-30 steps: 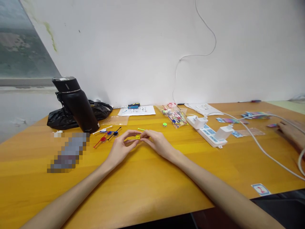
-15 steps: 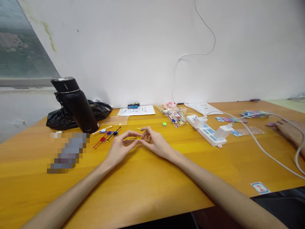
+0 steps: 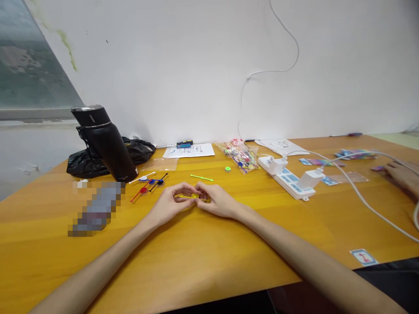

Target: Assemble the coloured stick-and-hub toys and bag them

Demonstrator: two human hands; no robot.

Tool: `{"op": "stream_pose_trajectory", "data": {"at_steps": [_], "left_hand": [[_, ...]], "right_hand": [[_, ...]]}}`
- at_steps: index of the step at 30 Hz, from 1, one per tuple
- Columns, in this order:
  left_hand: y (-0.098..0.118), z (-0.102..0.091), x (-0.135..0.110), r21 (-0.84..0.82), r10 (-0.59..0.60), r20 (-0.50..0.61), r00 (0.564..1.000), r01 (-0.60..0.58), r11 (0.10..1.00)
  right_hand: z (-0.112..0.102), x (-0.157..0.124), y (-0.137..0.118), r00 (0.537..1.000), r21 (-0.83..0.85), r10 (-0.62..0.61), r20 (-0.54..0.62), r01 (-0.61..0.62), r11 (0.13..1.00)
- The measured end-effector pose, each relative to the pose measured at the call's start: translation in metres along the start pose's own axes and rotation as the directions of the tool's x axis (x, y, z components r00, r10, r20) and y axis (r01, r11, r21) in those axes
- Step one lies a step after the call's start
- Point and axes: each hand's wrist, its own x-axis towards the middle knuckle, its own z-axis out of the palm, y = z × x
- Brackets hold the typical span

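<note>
While the black bottle (image 3: 108, 148) stands at left on the bench (image 3: 176, 270), red, blue, white and black spinners (image 3: 144, 190) cluster to its right, in from the edges. Left hand (image 3: 175, 200) and right hand (image 3: 214, 200), fingertips close together, both pinch the yellow spinner (image 3: 194, 196), a broad stretch of wood between them and near edge. Green arrow (image 3: 202, 178) flat just beyond; green disc (image 3: 228, 169) apart, farther right. Then bag of parts (image 3: 240, 158), power strip (image 3: 288, 182), cable (image 3: 356, 200) curving across right side, second person's hand (image 3: 401, 176) at far right

Single head-worn view — forward and down over the table (image 3: 196, 261), wall (image 3: 180, 78) beyond.
</note>
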Motion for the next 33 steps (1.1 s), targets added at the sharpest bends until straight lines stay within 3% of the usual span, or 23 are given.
{"op": "stream_pose_trajectory", "data": {"at_steps": [9, 16, 19, 23, 27, 30, 33], "left_hand": [[0.000, -0.002, 0.000, 0.011, 0.016, 0.021, 1.000, -0.016, 1.000], [-0.006, -0.013, 0.009, -0.069, -0.014, -0.219, 0.976, -0.002, 0.998], [-0.010, -0.016, 0.010, -0.176, -0.080, -0.255, 0.964, 0.035, 0.984], [-0.012, -0.011, 0.010, -0.284, -0.130, -0.230, 0.965, 0.061, 0.957], [-0.006, -0.005, 0.007, -0.258, -0.120, -0.125, 0.985, 0.084, 0.962], [-0.003, -0.002, 0.006, -0.232, -0.125, -0.072, 0.989, 0.106, 0.967], [-0.006, -0.001, 0.007, -0.237, -0.121, -0.105, 0.987, 0.093, 0.967]], "right_hand": [[0.004, 0.000, -0.002, 0.998, 0.029, 0.056, -0.004, -0.055, 0.998], [0.003, 0.001, 0.003, 0.987, 0.107, 0.155, -0.051, -0.149, 0.983], [0.003, 0.000, 0.002, 0.991, 0.060, 0.129, -0.023, -0.128, 0.990], [0.007, -0.001, -0.004, 0.997, 0.013, 0.067, 0.049, -0.068, 0.998], [0.011, 0.000, -0.008, 0.994, 0.136, 0.066, 0.081, -0.077, 0.988], [0.011, 0.002, -0.007, 0.994, 0.280, 0.100, 0.045, -0.108, 0.954], [0.011, 0.004, -0.003, 0.989, 0.363, 0.141, -0.053, -0.113, 0.925]]}}
